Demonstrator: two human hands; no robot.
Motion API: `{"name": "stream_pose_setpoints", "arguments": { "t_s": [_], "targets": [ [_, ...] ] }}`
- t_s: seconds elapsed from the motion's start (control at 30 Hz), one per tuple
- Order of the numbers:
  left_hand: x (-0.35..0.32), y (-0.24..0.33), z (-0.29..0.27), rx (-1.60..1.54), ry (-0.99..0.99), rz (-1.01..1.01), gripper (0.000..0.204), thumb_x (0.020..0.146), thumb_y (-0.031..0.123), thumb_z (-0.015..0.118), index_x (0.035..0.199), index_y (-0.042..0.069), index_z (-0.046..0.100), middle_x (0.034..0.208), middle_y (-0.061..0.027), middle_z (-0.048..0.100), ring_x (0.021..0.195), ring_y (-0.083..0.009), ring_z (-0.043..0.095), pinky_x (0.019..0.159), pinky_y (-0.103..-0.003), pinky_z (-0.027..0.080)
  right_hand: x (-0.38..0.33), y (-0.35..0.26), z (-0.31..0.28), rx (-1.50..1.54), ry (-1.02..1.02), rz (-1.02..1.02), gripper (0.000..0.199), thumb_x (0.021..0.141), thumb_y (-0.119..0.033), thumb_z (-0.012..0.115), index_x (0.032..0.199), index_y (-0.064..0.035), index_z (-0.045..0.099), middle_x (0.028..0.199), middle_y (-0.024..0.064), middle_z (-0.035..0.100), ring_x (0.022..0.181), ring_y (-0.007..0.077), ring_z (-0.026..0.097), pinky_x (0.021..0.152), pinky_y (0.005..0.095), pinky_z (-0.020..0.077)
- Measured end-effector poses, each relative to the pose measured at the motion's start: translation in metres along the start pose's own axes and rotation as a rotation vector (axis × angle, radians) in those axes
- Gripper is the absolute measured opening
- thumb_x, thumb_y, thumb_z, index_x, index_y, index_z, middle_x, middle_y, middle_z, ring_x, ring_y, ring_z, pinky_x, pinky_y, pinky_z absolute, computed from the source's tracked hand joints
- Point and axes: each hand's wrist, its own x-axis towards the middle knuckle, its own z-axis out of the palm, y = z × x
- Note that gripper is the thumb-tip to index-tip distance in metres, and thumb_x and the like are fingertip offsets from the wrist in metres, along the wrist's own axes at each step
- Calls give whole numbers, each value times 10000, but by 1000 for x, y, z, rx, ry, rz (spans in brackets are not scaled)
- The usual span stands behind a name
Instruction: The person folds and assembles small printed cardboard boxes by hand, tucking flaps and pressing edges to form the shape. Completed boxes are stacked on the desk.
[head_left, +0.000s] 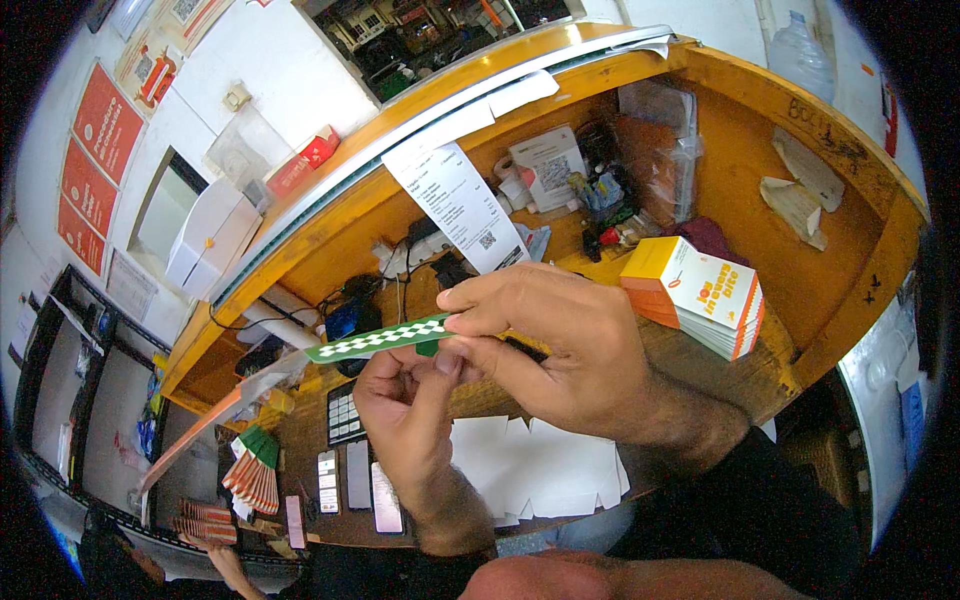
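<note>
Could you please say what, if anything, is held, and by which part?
A checkered green strip, pinched at its right end by the right hand; unclear whether the left hand grips it.

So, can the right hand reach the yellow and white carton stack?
Probably yes: nothing visible blocks the way from the right hand to the stack, though that hand pinches the checked strip.

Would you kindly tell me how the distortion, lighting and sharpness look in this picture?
Head view: the wooden counter bows into a curve, and black swallows the corners; head view: the white sheets look bright and nearly featureless, while the window frames a dark scene; head view: the checks on the green strip at the right hand look fairly crisp.
</note>
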Motion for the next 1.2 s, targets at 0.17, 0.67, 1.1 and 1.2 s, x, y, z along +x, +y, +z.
{"name": "stream_pose_setpoints", "arguments": {
  "t_s": [0.17, 0.67, 1.1, 1.2],
  "targets": [
    [-2, -1, -4, -50, -8, 14, 252, 1040, 100, 780, 1237, -33, 695, 1144, -142, 776, 1008, -187, 748, 933, -340, 606, 4, -2, -5, 9, -81, -15, 151, 915, -17, 835, 1061, -8, 794, 1206, 190, 794, 1067, 329, 783, 910, 416, 602],
    [0, -6, -1, -190, -23, 86, 312, 1012, 94, 823, 1261, -61, 716, 1127, -177, 813, 953, -220, 810, 840, -351, 708, 4, -1, -5, 28, -75, -2, 122, 929, -19, 820, 1047, -7, 793, 1152, 156, 765, 1032, 306, 757, 895, 397, 588],
    [5, -9, -2, -470, -133, 77, 337, 1040, -68, 689, 1372, -75, 635, 1255, -208, 766, 1116, -254, 787, 953, -401, 695, 4, 5, -5, 64, -54, -3, 149, 911, -12, 838, 1057, -6, 809, 1200, 174, 758, 1101, 310, 758, 948, 401, 600],
    [2, -13, 0, -374, -56, 60, 372, 1034, -28, 718, 1392, -63, 621, 1295, -200, 752, 1153, -255, 769, 980, -392, 665, 4, 5, -5, 67, -57, -16, 154, 912, -14, 840, 1064, -9, 815, 1212, 174, 756, 1117, 307, 756, 954, 398, 605]
  ]
}}
